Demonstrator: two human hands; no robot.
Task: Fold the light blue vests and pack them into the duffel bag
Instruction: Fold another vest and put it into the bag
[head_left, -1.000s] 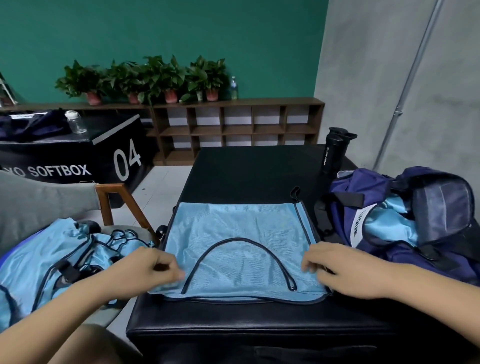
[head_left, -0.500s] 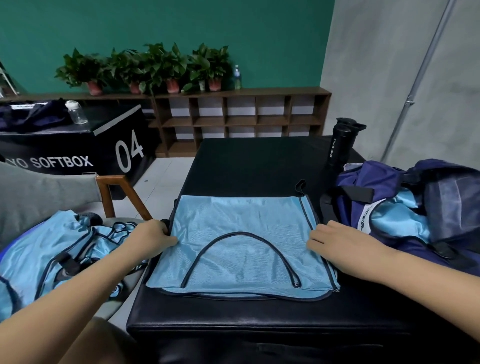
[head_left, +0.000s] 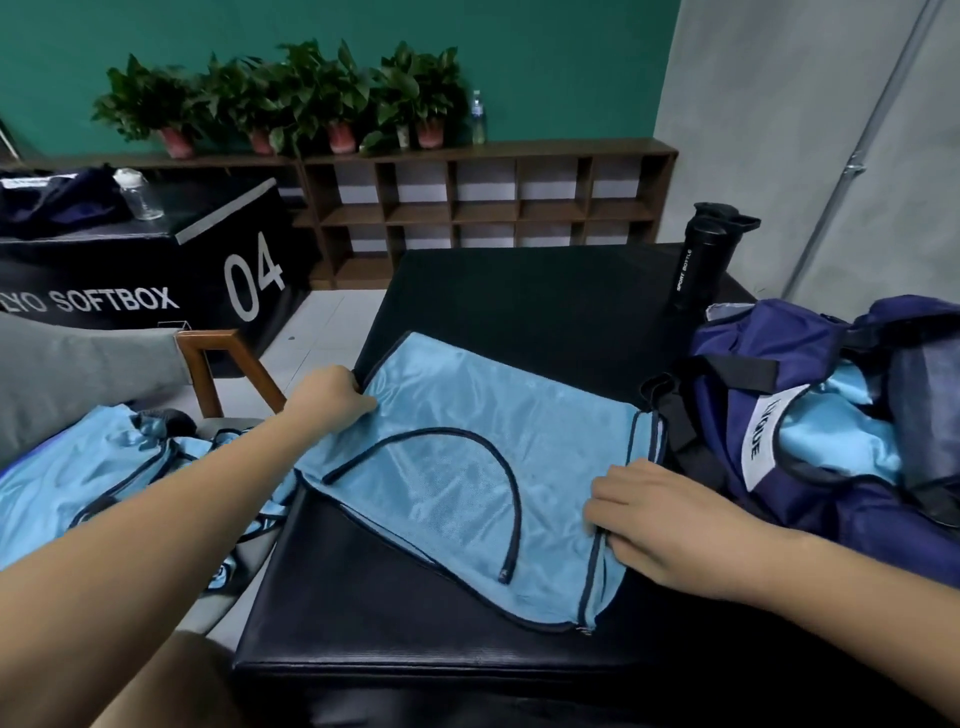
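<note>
Vest (head_left: 467, 467) lies flat on the black table (head_left: 519, 291), skewed so one corner points away to the left. It looks already doubled once, with the dark-trimmed arc of an opening on top.

Left hand (head_left: 327, 397): at the far left corner, fingers curled over the hem and gripping it.
Right hand (head_left: 660, 525): on the right trimmed edge, fingers bent over the top and thumb at the hem. It reads as a pinch on the edge, but the underside is hidden.

Bag (head_left: 748, 353) sits open just right of the vest. Blue cloth (head_left: 841, 447) shows inside, likely vests already packed. A pile (head_left: 93, 467) of unfolded vests waits off the table to the left. A bottle (head_left: 698, 260) stands behind the bag.

Handling, judged: thin mesh — very light, limp, no stiffness of its own, probably slick on the padded top. It will sag and lose its fold if lifted by one point. Best holds are the bound hems and corners, where the trim gives the fingers something firm, one hand to each end. Keep it low and taut while folding. For the move to the bag, support the bundle from beneath or clamp it flat — the loose trim loops could catch on the bag's straps.
</note>
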